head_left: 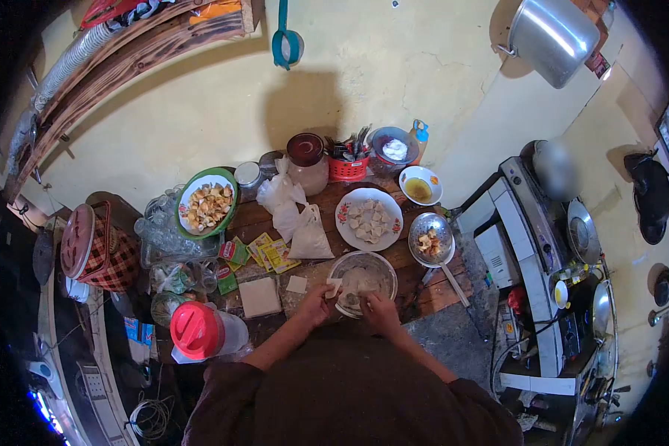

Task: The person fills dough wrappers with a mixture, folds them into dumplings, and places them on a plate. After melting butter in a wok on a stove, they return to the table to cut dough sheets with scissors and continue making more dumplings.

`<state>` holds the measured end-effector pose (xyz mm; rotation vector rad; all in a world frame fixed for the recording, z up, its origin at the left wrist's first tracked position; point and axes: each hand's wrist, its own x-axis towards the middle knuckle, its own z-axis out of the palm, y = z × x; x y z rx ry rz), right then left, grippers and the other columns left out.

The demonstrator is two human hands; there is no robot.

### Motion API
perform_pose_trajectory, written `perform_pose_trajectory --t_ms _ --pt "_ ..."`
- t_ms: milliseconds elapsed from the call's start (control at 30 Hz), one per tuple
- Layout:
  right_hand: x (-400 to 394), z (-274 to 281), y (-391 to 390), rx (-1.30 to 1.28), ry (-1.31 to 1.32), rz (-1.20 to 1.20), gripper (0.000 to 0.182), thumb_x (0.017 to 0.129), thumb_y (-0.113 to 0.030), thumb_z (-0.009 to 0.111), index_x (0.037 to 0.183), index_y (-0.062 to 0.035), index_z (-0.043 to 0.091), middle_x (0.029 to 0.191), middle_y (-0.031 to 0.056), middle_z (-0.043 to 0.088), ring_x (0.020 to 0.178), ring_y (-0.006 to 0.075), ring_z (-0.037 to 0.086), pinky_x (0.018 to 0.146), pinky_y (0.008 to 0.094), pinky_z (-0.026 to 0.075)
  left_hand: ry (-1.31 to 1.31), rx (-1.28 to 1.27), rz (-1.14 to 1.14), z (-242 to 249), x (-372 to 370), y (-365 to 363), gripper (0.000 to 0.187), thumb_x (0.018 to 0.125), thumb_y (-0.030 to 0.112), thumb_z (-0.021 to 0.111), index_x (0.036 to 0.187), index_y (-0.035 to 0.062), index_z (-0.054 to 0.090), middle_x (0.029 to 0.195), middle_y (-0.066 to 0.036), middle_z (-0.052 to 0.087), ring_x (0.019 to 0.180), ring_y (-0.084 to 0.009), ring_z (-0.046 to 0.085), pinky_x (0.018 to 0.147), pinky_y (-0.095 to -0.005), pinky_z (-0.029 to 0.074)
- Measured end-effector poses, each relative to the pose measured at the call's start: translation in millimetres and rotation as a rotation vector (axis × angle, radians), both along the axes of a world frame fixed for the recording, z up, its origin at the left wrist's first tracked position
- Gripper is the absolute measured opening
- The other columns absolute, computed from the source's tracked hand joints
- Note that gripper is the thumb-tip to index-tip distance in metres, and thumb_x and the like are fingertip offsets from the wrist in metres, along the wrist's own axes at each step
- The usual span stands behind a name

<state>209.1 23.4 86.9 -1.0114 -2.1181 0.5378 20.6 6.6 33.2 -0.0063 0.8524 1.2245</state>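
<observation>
At the tabletop's [437, 296] near edge, pinching a pale sheet [335, 287] in the left hand [315, 306], reaching over the bowl [360, 253] with the right hand [380, 311], grip too unclear to tell.

Moderate light, source outside my view. Soft-edged shadow on the wall [409, 82] past the worktop's [424, 295] far edge. Glare on the metal pot [554, 41]. Bluish glow [46, 412] low left, dim surroundings. Fisheye bends the shelf [137, 65]; corners go black. I see a smeared patch beside the stove [529, 201].
</observation>
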Motion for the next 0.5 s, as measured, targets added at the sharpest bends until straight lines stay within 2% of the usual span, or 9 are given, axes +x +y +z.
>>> perform_pose_trajectory --t_ms 133,200,333,433,500 --pt "-4 -4 -3 -0.05 -0.01 0.038 0.015 0.075 -0.003 0.06 0.089 -0.0055 0.06 0.079 0.0119 0.06 0.067 0.0292 0.061 0.058 0.0369 0.048 -0.005 -0.006 0.037 5 3 -1 0.026 0.081 0.011 0.056 0.1 -0.0054 0.051 0.094 -0.013 0.061 0.085 -0.0199 0.062 0.075 -0.0264 0.053" --pt "-5 7 -7 -0.064 0.012 0.059 0.015 0.075 -0.003 0.059 0.089 -0.005 0.06 0.078 0.0121 0.059 0.067 0.0295 0.06 0.058 0.0359 0.048 -0.086 -0.042 0.05 16 5 -3 0.024 0.081 0.01 0.056 0.099 -0.0063 0.051 0.086 -0.012 0.062 0.079 -0.0194 0.063 0.068 -0.0235 0.055" --pt "-6 8 -9 -0.127 0.113 0.002 0.012 0.077 -0.003 0.059 0.089 -0.0046 0.06 0.078 0.0125 0.06 0.066 0.0285 0.061 0.058 0.0347 0.048 -0.092 -0.017 0.064 -2 5 -2 0.024 0.081 0.01 0.056 0.099 -0.0055 0.051 0.085 -0.012 0.063 0.077 -0.0194 0.063 0.069 -0.0241 0.054" --pt "-5 7 -7 -0.189 0.149 -0.102 0.008 0.08 -0.005 0.057 0.087 -0.0021 0.06 0.077 0.0128 0.061 0.066 0.0238 0.062 0.057 0.032 0.048 -0.064 -0.011 0.041 -10 2 0 0.024 0.081 0.011 0.055 0.099 -0.0048 0.051 0.085 -0.012 0.063 0.075 -0.0194 0.063 0.07 -0.025 0.053" --pt "-2 2 -5 -0.286 0.224 -0.18 0.01 0.083 -0.006 0.055 0.084 0.0019 0.059 0.077 0.0122 0.062 0.066 0.0169 0.062 0.057 0.0291 0.05 -0.046 -0.03 0.098 -7 5 1 0.025 0.081 0.012 0.055 0.1 -0.0043 0.051 0.085 -0.012 0.063 0.074 -0.0196 0.063 0.072 -0.0258 0.052"
